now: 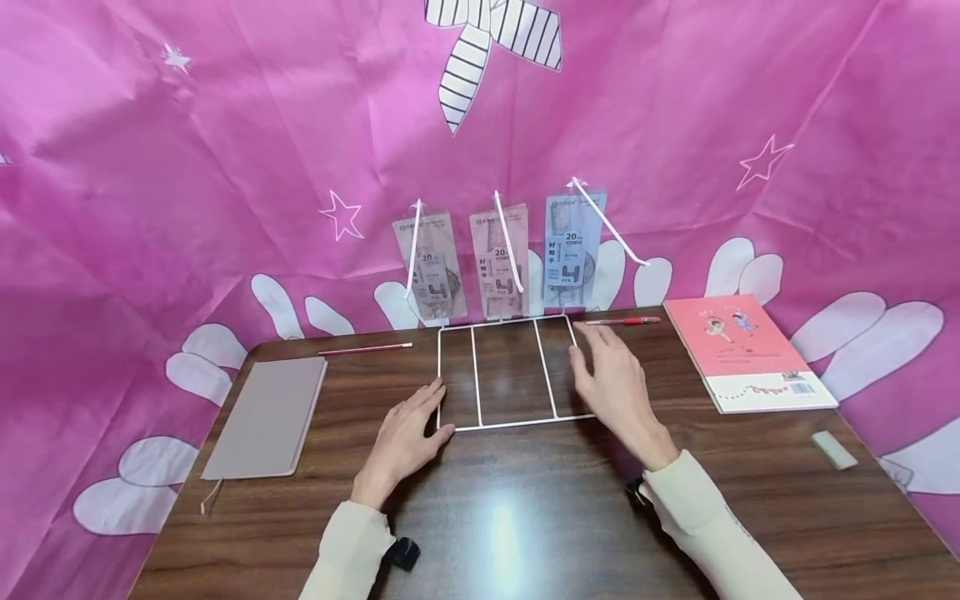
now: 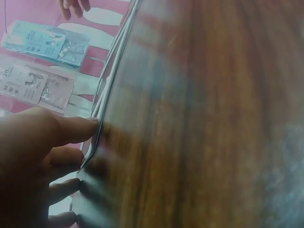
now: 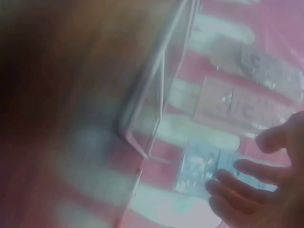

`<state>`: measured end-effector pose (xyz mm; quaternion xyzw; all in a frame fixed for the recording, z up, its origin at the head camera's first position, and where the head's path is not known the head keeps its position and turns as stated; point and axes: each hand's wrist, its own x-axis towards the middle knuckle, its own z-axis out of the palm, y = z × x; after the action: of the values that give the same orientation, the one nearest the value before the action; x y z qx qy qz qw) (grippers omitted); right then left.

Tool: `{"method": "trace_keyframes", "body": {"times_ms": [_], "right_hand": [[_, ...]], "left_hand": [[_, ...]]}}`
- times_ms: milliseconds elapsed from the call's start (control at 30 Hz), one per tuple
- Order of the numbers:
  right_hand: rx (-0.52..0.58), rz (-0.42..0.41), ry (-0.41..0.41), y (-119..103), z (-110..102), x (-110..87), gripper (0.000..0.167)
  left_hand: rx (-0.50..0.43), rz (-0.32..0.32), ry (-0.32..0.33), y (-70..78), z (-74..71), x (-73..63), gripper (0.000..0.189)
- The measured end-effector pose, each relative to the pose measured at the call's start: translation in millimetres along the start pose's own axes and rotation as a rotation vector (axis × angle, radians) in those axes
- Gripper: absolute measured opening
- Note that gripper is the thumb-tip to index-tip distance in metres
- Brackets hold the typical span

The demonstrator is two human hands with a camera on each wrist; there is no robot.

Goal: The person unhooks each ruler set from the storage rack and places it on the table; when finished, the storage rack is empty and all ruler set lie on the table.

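Note:
A white wire rack (image 1: 517, 422) lies with its barred base on the wooden table, and its white rods slant up at the back. From it hang a grey pack (image 1: 435, 267), a pink pack (image 1: 498, 262) and a blue pack (image 1: 573, 250) with clear plastic. My left hand (image 1: 405, 433) rests at the base's front left corner, thumb at the front bar, fingers loosely extended along the left side. Beside the base's right bar is my right hand (image 1: 615, 383), its fingers relaxed and parted. In the right wrist view, nothing is held by the right hand (image 3: 251, 185).
To the left lie a grey notebook (image 1: 266, 417) with a ribbon and a dark red pencil (image 1: 363, 349). At the right are a red pen (image 1: 641, 320), a pink and white book (image 1: 750, 350) and a pale eraser (image 1: 834, 450). A pink patterned cloth (image 1: 247, 167) hangs behind the table.

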<state>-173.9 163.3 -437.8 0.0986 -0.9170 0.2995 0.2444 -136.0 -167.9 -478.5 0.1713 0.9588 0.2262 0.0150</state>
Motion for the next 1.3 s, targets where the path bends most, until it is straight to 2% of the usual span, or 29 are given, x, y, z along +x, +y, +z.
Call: {"method": "trace_keyframes", "body": {"times_ms": [167,400,733,933,1300], "right_hand": [[0.052,0.07,0.138,13.6,0.1,22.7,0.039],[0.129,0.139,0.26,26.1,8.0,53.5,0.056],[0.266,0.184,0.221,35.5,23.0,88.4,0.058],[0.292,0.214,0.183,40.1,28.1,96.2,0.055],[0.284,0.247,0.192,40.7,35.7,108.1,0.05]], "left_hand": [[-0.009,-0.002,-0.003,-1.4,1.5,-1.4,0.067],[-0.011,-0.002,-0.003,-2.2,2.1,-2.1,0.067],[-0.011,-0.003,-0.004,-4.0,2.2,-0.3,0.067],[-0.016,-0.001,0.002,-4.1,0.9,0.5,0.067],[-0.012,0.002,0.013,-5.5,0.7,0.7,0.067]]}}
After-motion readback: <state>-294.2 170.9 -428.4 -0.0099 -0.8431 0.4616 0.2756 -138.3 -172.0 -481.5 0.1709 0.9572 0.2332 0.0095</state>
